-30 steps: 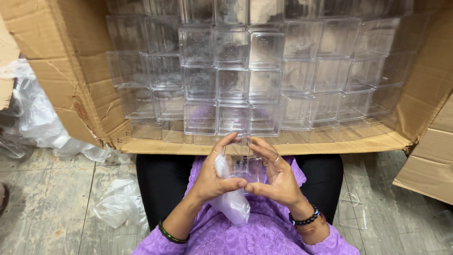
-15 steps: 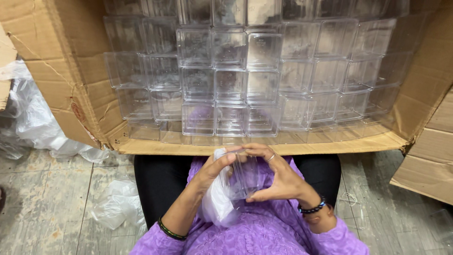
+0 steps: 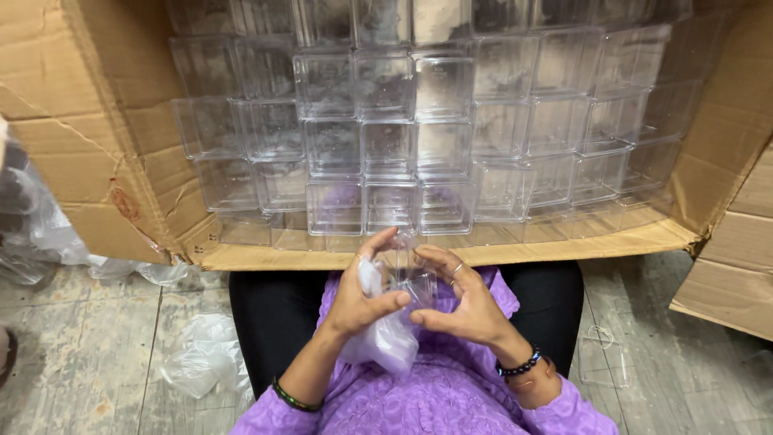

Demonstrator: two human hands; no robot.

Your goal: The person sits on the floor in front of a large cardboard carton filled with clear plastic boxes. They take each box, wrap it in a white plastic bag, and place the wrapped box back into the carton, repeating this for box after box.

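Observation:
Over my lap I hold a small clear plastic box (image 3: 412,278) between both hands. My left hand (image 3: 360,294) grips its left side together with a thin clear plastic bag (image 3: 382,342) that hangs down under my palm. My right hand (image 3: 463,302) cups the box from the right, thumb pointing toward the left hand. Just beyond my fingers lies a large cardboard carton (image 3: 88,161) on its side, packed with several rows of stacked clear plastic boxes (image 3: 386,145).
Crumpled clear plastic wrap (image 3: 197,362) lies on the grey floor at my left, more plastic sheeting (image 3: 40,225) beside the carton. Another cardboard box (image 3: 733,266) stands at the right. A clear lid (image 3: 600,358) rests on the floor at my right knee.
My hands have drawn closer around the small box and turned it slightly. The bag has shifted lower under my left palm.

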